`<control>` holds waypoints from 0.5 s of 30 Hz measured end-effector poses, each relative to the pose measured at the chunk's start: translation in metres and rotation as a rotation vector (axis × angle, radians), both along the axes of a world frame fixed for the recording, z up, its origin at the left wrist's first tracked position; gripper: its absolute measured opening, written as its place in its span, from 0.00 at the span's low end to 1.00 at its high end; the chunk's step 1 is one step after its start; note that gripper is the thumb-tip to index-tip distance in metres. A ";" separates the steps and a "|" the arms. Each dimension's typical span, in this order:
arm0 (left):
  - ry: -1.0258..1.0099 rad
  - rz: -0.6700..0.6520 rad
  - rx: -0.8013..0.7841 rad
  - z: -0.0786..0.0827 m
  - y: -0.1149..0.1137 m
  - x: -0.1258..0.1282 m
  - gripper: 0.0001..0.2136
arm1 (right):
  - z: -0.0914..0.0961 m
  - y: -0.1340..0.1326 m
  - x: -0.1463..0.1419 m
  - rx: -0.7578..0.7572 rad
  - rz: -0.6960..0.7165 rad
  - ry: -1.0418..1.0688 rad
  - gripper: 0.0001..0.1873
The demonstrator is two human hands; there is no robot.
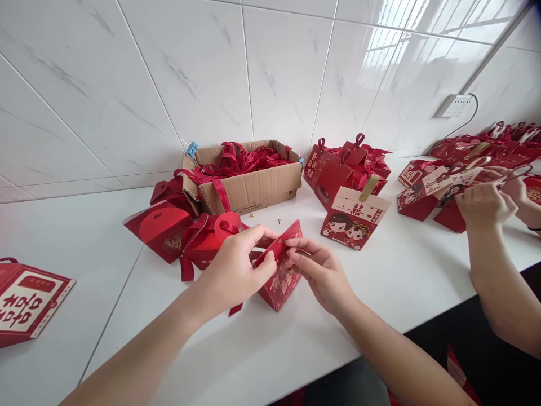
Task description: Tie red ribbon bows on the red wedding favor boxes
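A small red gift box point(284, 285) with pale printed lettering stands tilted on the table between my two hands. My left hand point(249, 262) is closed on the top edge of the box, thumb in front and fingers behind. My right hand point(316, 270) pinches the same top edge from the right, close to a small gold-coloured spot on the flap. Whether a tiny piece sits between the right fingertips is hidden. Just beyond the box, a small brass fastener point(279, 221) lies on the table.
A cardboard box point(257, 189) holds red ribbons point(245, 160). Red gift boxes point(163, 228) lie to its left, and more point(327, 172) stand to its right. A box with cartoon faces point(353, 225) stands nearer. At the right, a co-worker's hands point(486, 203) handle similar boxes.
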State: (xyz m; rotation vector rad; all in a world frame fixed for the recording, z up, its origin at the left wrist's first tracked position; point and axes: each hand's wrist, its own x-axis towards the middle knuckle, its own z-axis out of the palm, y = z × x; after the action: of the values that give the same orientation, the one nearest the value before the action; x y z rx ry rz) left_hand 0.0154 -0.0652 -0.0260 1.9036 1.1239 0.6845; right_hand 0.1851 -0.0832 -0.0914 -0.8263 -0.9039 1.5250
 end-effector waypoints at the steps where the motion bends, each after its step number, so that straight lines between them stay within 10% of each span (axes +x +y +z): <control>1: -0.004 -0.005 0.013 0.000 0.000 0.001 0.05 | 0.000 0.000 0.000 0.002 0.004 0.006 0.12; 15: -0.032 0.133 0.166 -0.007 0.000 0.008 0.05 | 0.005 0.004 -0.009 0.116 -0.137 -0.178 0.14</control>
State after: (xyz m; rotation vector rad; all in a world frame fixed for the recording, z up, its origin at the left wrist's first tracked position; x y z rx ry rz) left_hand 0.0238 -0.0656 -0.0328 1.9600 1.2134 0.9034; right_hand 0.1757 -0.0790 -0.0860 -0.9308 -1.0343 1.2827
